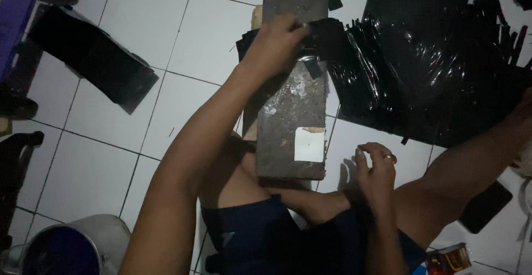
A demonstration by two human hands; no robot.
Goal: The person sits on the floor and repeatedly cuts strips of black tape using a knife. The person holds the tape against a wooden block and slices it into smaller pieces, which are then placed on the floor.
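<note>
A long grey, worn board point(291, 125) lies lengthwise over my lap and the white tiled floor; a pale square patch point(309, 144) sits near its close end. My left hand point(275, 43) reaches to the board's far part and presses down on a black sheet piece point(327, 36) there, fingers closed over its edge. My right hand point(376, 167) hovers beside the board's near right corner, fingers curled, a ring on one finger. Whether it holds anything small is not visible.
Glossy black plastic sheeting point(432, 59) spreads at the upper right, with several black strips point(501, 25) beyond it. Folded black pieces point(94, 59) and a purple object point(14, 20) lie at the left. A metal pot point(77, 244) stands bottom left, a small red box point(450, 258) bottom right.
</note>
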